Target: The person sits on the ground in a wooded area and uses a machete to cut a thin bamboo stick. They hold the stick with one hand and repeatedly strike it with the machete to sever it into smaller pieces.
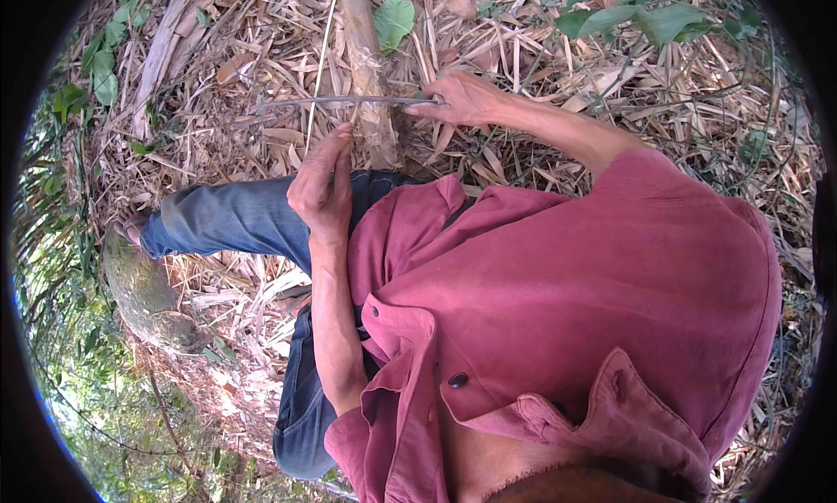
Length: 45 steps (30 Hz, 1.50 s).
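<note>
My right hand [458,100] is closed around the handle end of a knife [327,100] with a long, thin, dark blade. The blade points left and lies across a peeled wooden log [362,41], seen edge-on. Just below the blade, my left hand [323,185] is closed in a pinch. Between its fingertips a thin pale strip [355,113] sticks up to the blade; its lower end is hidden in the fingers. Left of the log, a long narrow strip [323,58] runs past the blade toward my left hand.
Dry leaves and wood shavings [244,154] cover the ground. A weathered piece of wood [161,58] lies at the far left, and a mossy rounded trunk or stone [144,294] is by my foot. Green leafy plants [645,15] grow at the far right. My jeans-clad leg [235,215] stretches left.
</note>
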Available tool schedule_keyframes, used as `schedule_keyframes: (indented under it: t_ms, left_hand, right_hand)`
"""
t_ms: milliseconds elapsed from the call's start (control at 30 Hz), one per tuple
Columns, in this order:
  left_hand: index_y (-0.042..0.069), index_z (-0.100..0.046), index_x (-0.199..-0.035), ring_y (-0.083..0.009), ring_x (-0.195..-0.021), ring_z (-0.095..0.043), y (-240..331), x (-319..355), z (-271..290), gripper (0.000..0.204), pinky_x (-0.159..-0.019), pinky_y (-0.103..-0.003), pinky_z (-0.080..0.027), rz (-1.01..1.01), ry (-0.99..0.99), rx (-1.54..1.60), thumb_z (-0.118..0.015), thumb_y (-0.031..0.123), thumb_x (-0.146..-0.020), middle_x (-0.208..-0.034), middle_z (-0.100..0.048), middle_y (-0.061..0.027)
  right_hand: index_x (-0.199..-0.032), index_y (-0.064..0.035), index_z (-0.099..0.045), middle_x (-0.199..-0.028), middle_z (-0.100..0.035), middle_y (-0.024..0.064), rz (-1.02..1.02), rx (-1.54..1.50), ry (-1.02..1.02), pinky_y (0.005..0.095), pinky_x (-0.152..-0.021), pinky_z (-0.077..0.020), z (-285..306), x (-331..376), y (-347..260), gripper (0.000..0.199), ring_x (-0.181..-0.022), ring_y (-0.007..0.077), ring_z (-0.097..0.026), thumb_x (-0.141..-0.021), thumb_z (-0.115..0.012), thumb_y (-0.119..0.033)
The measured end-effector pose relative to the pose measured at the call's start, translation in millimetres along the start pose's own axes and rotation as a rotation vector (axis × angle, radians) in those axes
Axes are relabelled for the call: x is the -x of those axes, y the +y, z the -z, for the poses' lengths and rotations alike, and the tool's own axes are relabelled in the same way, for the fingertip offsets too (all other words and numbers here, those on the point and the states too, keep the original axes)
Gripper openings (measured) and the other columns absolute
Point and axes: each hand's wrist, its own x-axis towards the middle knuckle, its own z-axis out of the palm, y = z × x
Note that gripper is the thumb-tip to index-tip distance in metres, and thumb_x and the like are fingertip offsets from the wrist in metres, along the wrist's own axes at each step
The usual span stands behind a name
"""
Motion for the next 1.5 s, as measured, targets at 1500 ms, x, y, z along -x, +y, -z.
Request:
schedule_keyframes:
  t_ms: [1500]
  left_hand:
    - [0.0,-0.066,-0.101,-0.0196,-0.094,-0.068,-5,2,-3,0.023,-0.081,-0.028,-0.051,0.175,0.114,0.084,-0.061,-0.01,-0.081,-0.099,-0.07,-0.013]
  right_hand:
    - [-0.078,0.0009,-0.067,-0.059,-0.058,0.0169,-0.165,0.042,-0.051,0.0428,-0.053,-0.0429,-14,-16,54,0.064,-0.054,0.0279,-0.056,-0.086,-0.05,-0.06]
